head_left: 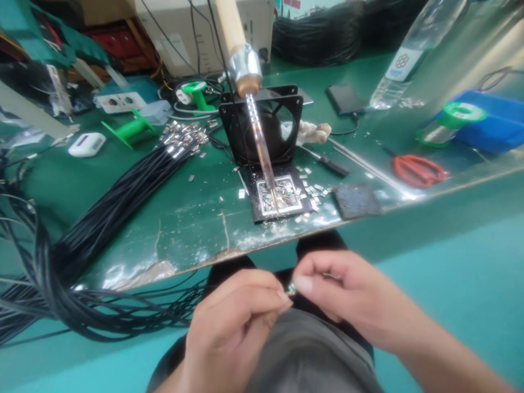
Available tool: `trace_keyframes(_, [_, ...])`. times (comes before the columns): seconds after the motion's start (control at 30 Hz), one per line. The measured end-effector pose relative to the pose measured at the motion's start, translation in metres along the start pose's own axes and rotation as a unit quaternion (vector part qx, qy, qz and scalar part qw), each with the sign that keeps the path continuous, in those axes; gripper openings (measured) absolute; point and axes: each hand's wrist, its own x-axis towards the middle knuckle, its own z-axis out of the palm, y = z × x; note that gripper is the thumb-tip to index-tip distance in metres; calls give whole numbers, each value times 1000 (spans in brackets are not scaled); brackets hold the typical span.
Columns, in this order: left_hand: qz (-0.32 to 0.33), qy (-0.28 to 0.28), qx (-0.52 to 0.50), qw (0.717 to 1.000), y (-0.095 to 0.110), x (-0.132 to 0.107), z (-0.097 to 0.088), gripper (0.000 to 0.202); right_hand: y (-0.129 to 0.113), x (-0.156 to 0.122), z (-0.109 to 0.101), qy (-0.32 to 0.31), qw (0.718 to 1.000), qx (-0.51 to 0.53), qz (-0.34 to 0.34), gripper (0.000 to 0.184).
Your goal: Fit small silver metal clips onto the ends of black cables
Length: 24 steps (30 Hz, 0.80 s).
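Note:
My left hand [235, 319] and my right hand [344, 297] meet in front of my lap, below the table's front edge. Both are pinched together on a tiny shiny metal piece [291, 289] held between their fingertips. On the table above them a soldering iron [249, 93] with a wooden handle leans down, its tip resting in a small black tray [280, 215] of metal terminals. A thick bundle of black cables [123, 202] with metal ends runs from the table's middle down over the left edge.
A black fan frame [229, 117] stands behind the tray. Red scissors [417, 169], a blue bin [503, 123], a clear bottle [413, 52], a phone [346, 98], a screwdriver [331, 164] and green solder spools [196, 93] lie around the green tabletop [184, 213].

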Motion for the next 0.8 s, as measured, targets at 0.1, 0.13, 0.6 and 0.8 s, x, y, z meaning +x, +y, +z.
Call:
trace_keyframes(0.1, [-60,19,-5,998,1,-1,2,23,0,-2,4,26,999,-23,1,29])
trace_keyframes(0.13, [-91,25,-12,996,1,-2,2,22,0,-3,5,36,999,-38,-1,30])
trace_keyframes(0.6, [-280,2,-129,951,6,2,8,6,17,-10,20,138,987,-47,-74,28])
trace_keyframes(0.8, [-265,26,-168,949,3,1,8,11,17,-7,21,120,992,9,-38,34])
